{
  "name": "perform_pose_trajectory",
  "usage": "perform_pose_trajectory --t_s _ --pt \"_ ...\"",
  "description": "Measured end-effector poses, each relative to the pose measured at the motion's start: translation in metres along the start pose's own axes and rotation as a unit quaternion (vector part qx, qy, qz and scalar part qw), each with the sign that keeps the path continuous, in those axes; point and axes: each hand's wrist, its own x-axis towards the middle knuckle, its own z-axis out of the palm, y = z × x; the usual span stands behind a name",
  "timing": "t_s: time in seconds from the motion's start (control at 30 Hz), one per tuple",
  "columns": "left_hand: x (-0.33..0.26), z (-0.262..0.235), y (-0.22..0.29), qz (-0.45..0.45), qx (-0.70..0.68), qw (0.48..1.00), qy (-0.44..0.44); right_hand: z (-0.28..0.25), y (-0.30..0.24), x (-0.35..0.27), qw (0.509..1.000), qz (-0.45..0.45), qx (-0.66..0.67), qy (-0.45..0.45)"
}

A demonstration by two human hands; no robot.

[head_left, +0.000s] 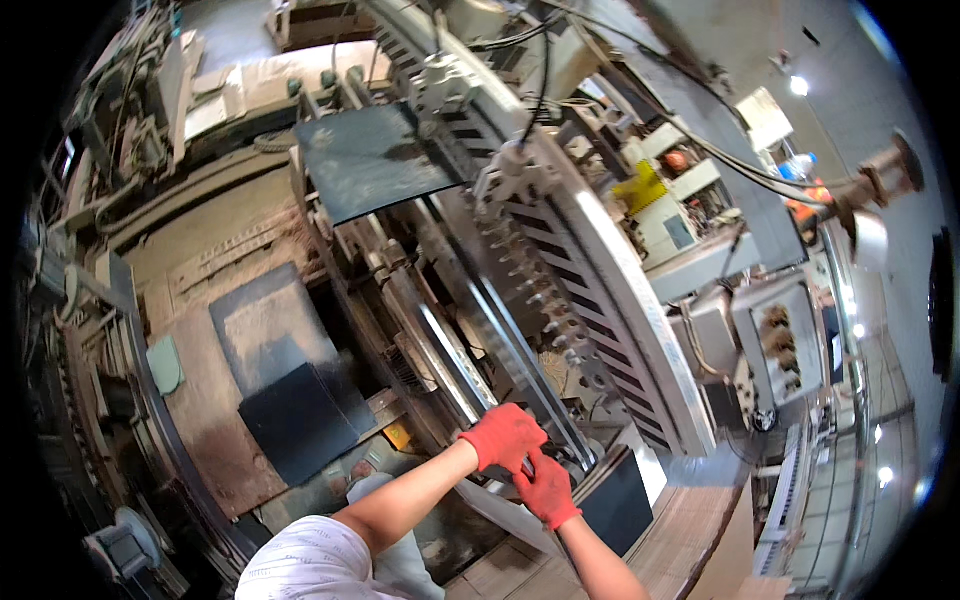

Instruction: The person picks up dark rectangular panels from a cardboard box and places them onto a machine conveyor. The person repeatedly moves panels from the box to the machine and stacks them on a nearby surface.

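Both hands on diag. rail

A factory hall with a pale wall lit by ceiling lamps; grey cabinets stand below the lamps, worn brown flooring far left of them.

Both hands wear red gloves and sit close together at the lower end of the long steel rail running through the machine. The left hand grips over the rail's end; the right hand is just below it, touching. Right of the rail curves a slotted metal band. Left of it lie dark mats; above, a black plate.
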Motion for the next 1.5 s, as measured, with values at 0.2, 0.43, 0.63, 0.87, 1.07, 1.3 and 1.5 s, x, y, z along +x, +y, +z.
perform_pose_trajectory --t_s 0.2,0.43,0.63,0.87,1.07,1.3,1.5 --pt "-0.009 0.038 -0.016 0.048 -0.081 0.957 0.273 0.012 -0.001 0.013 0.999 -0.04 0.013 0.022" --pt "-0.05 0.027 -0.037 0.163 -0.017 0.922 0.351 0.017 0.018 0.011 1.0 -0.01 0.01 -0.01" --pt "-0.214 0.129 -0.126 -0.328 0.024 0.837 0.437 0.018 0.013 0.002 0.999 0.032 -0.003 -0.011" --pt "-0.452 0.273 -0.212 -0.879 0.237 0.286 0.3 0.009 -0.002 0.021 1.0 -0.003 0.011 -0.002" --pt "-0.444 0.314 -0.203 -0.889 0.122 0.314 0.311 0.016 -0.001 0.015 1.0 0.002 -0.005 0.0" --pt "-0.365 0.353 -0.178 -0.837 0.031 0.22 0.5 0.011 -0.005 -0.004 0.997 0.068 0.036 -0.026" --pt "-0.372 0.296 -0.138 -0.697 -0.224 0.211 0.648 0.007 -0.033 -0.002 0.998 0.056 0.022 -0.009"
